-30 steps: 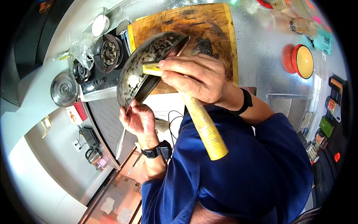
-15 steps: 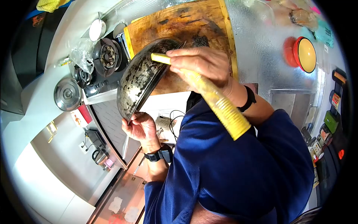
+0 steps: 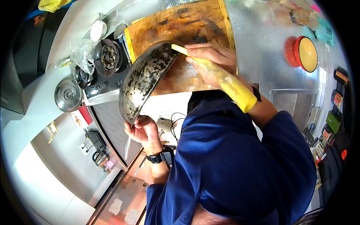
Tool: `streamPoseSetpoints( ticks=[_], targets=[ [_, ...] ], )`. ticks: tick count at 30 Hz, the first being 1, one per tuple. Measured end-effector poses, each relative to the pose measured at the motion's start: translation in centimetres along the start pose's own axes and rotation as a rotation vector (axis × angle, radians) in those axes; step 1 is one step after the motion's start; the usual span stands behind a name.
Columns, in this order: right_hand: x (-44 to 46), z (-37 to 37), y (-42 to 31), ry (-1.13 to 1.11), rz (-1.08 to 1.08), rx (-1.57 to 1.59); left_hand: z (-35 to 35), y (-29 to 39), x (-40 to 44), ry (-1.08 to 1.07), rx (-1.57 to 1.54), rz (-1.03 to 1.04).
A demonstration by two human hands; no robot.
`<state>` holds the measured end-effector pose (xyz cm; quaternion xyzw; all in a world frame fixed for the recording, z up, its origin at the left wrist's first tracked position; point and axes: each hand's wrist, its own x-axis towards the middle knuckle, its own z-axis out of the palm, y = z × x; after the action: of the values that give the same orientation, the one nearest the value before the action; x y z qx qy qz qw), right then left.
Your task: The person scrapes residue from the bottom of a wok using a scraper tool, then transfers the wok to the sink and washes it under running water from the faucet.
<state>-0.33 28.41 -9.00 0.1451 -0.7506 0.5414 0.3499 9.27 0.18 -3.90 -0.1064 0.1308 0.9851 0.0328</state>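
Observation:
A blackened, scuffed wok point(image 3: 144, 78) is tilted on its side over a worn wooden cutting board point(image 3: 180, 22), its outer bottom facing left. My left hand point(image 3: 143, 129) pinches the wok's lower rim between thumb and fingers. Near the upper rim, my right hand point(image 3: 213, 62) is closed around a tool with a yellow, wrapped-looking handle point(image 3: 236, 92). A narrow yellow strip of that tool sticks out past my fingers, against the wok's edge. Its working end, if any, is hidden. Dark crumbs point(image 3: 199, 39) lie on the board behind the wok.
A gas burner point(image 3: 108, 56) stands left of the board, with a pot lid point(image 3: 68, 95) nearer me. On the metal counter point(image 3: 258, 45) at right is a red-rimmed yellow bowl point(image 3: 308, 54). Plastic bags point(image 3: 324, 32) lie at the far right. A kettle point(image 3: 100, 157) sits lower left.
My right hand and the yellow-handled tool have shifted right, and the handle's angle has turned. The wok has tipped slightly, while my left hand stays on its rim.

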Motion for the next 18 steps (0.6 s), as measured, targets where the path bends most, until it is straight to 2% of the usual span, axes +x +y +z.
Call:
streamPoseSetpoints(
  ticks=[2,4,7,8,9,13,15,18],
  targets=[
    [-0.1,0.7,-1.1,0.042,-0.039,0.061,-0.2,0.0,-0.4,0.022,0.013,0.008],
    [0.6,-0.3,-2.2,-0.020,-0.055,0.026,0.0,-0.2,-0.3,0.037,0.029,0.026],
    [-1.3,0.7,1.5,0.059,-0.019,0.065,-0.6,0.0,-0.6,0.006,0.013,-0.005],
    [-2.3,0.0,2.3,-0.115,0.108,-0.149,-0.5,-0.1,-0.7,0.031,0.014,0.007],
    [-1.9,0.3,2.7,-0.094,0.254,0.050,-0.5,0.0,-1.0,0.032,0.014,0.001],
    [-0.5,-0.7,-1.0,-0.067,0.157,0.132,-0.9,0.7,-1.7,0.079,0.021,0.031],
    [-1.2,0.4,0.1,0.033,0.229,0.222,-1.3,0.5,-1.3,0.048,0.002,0.031],
    [-0.7,0.3,0.7,-0.018,0.136,0.097,-0.9,-0.1,-1.3,0.051,0.013,0.020]
  ],
)
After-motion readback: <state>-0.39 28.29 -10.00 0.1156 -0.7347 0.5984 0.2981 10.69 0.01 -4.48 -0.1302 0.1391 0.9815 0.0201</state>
